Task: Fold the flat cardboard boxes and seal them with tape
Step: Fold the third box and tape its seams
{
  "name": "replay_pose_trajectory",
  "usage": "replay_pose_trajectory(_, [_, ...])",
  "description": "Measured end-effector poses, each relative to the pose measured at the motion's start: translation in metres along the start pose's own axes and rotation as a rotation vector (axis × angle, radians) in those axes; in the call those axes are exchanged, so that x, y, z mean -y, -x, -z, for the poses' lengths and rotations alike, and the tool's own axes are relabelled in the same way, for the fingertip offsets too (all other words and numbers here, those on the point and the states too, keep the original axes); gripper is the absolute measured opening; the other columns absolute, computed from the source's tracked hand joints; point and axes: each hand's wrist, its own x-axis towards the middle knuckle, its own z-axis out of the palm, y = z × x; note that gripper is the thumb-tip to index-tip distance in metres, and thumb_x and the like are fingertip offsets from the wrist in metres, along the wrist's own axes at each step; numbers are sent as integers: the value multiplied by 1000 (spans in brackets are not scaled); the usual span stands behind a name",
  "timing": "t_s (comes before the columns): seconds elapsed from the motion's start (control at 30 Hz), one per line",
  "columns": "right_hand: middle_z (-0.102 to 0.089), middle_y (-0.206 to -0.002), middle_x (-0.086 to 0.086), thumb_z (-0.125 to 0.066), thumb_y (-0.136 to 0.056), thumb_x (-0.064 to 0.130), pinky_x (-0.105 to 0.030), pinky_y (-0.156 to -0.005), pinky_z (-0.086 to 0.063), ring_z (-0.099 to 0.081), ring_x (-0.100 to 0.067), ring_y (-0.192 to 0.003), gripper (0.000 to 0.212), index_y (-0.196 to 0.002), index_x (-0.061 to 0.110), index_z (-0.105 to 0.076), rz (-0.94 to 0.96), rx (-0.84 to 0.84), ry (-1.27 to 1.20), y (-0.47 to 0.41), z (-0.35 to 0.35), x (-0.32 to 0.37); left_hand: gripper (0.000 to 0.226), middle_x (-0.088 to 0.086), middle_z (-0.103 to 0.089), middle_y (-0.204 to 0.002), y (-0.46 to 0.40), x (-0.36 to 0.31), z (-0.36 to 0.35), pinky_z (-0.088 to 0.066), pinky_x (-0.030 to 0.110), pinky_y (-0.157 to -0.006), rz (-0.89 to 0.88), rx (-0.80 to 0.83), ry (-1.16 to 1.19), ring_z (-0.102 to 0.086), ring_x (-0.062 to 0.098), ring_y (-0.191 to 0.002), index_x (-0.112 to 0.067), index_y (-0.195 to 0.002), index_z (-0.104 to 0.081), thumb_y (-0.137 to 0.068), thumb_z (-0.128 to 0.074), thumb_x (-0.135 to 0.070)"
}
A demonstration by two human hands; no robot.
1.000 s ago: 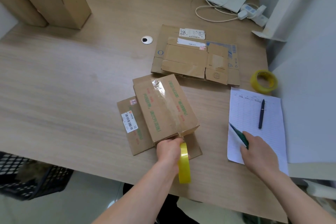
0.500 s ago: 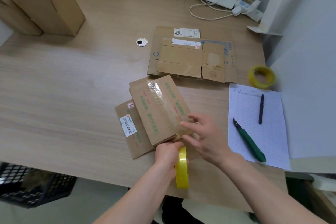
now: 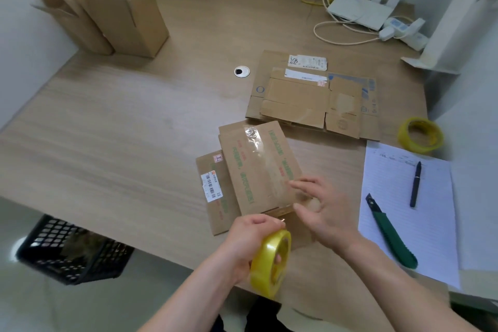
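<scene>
Small cardboard box [image 3: 258, 167] sits near the front edge of the wooden table [image 3: 113, 127], folded up, green print on top, clear tape already down its centre seam. It rests on another flattened carton [image 3: 213, 191] with a barcode label.

Our left hand [image 3: 248, 242] grips the yellow tape roll [image 3: 270, 264] just in front of the box, fingers curled through the core; the strip seems to run up to the box's near edge. Our right hand [image 3: 323, 210] rests at the box's near right corner, fingers loosely spread, holding nothing that we can see.

Handling, as we judge it: box light, empty, thin board. It will slide or buckle if pressed mid-panel, so we hold it at the corners and edges and pin it while pulling tape. Tape is sticky and likely to curl back on itself; keep it taut.

To the right of the box: a green utility knife [image 3: 390, 234] and a pen [image 3: 415, 183] on lined paper [image 3: 431, 224], and a second yellow roll [image 3: 420, 135] beyond. A flattened pile [image 3: 312, 97] behind the box.

Hard to tell: the tape's free end, glare-washed and hidden by our hands; whether the near flap is stuck; the box's underside.
</scene>
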Motion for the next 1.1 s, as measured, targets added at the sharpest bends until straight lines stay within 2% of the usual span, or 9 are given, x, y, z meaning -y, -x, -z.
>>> replay_pose_trajectory(0.07, [-68, -90, 9, -70, -72, 21, -22, -81, -49, -62, -9, -85, 34, -105, 31, -72, -173, -125, -276, 21, 5, 10, 12, 14, -65, -67, 10, -8, 3, -50, 27, -46, -73, 0, -1, -58, 22, -49, -8, -74, -75, -85, -73, -11])
replay_pose_trajectory(0.17, [-65, -82, 0, -75, -65, 32, -27, -75, -52, -61, -13, -77, 58, -122, 30, -64, -317, 123, -669, 53, -1, 29, 13, 15, -68, -78, 20, -14, -1, -53, 31, -61, -160, -6, 11, -62, 24, -68, -10, -76, -76, -87, -70, -10])
replay_pose_trajectory(0.27, [-67, -85, 3, -80, -64, 24, -26, -75, -53, -63, -11, -78, 73, -131, 32, -53, -383, 203, -739, 64, -12, 43, 11, 22, -68, -84, 27, -16, -10, -55, 39, -72, -178, 45, 47, -65, 29, -77, -4, -81, -73, -89, -67, -7])
replay_pose_trajectory(0.43, [-75, -98, 2, -69, -65, 13, -29, -68, -57, -69, -9, -84, 66, -128, 29, -57, -517, 54, -721, 67, -20, 52, 21, 18, -72, -76, 30, -18, -20, -52, 30, -49, -215, 159, -50, -67, 26, -63, -7, -76, -74, -93, -63, -8])
replay_pose_trajectory(0.63, [-76, -100, -3, -61, -76, 3, -19, -76, -53, -70, -12, -95, 40, -112, 20, -66, -510, -113, -709, 71, -17, 54, 26, -1, -69, -97, 18, -15, -18, -51, 17, -78, -429, 132, -309, -66, 2, -85, -26, -74, -79, -90, -68, -10])
replay_pose_trajectory(0.77, [-76, -87, -1, -60, -86, -7, -13, -67, -49, -68, -8, -79, 25, -96, 14, -71, -512, -197, -610, 58, -16, 57, 29, 12, -57, -111, 11, -14, -15, -49, 17, -90, -475, 165, -280, -63, 4, -96, -33, -75, -79, -88, -70, -9])
replay_pose_trajectory(0.9, [-74, -77, 9, -62, -91, 2, -8, -62, -45, -64, 1, -69, 28, -81, 25, -75, -531, -258, -500, 50, -14, 60, 29, 9, -64, -111, 6, -19, -13, -48, 28, -101, -493, 219, -217, -64, 10, -104, -30, -82, -81, -90, -66, -6])
replay_pose_trajectory(0.97, [-75, -80, 14, -62, -93, 6, -7, -64, -45, -65, 5, -74, 32, -80, 31, -77, -519, -250, -433, 48, -11, 62, 23, 5, -67, -110, 1, -19, -10, -48, 29, -102, -466, 199, -170, -65, 7, -105, -26, -88, -80, -90, -67, -7])
replay_pose_trajectory(1.1, [-71, -72, 12, -63, -92, 23, -21, -61, -45, -62, -5, -69, 25, -76, 38, -75, -483, -184, -142, 44, -7, 65, 24, 4, -65, -108, -3, -11, 0, -44, 9, -89, -531, 144, -272, -62, -4, -97, -38, -101, -73, -92, -67, -16])
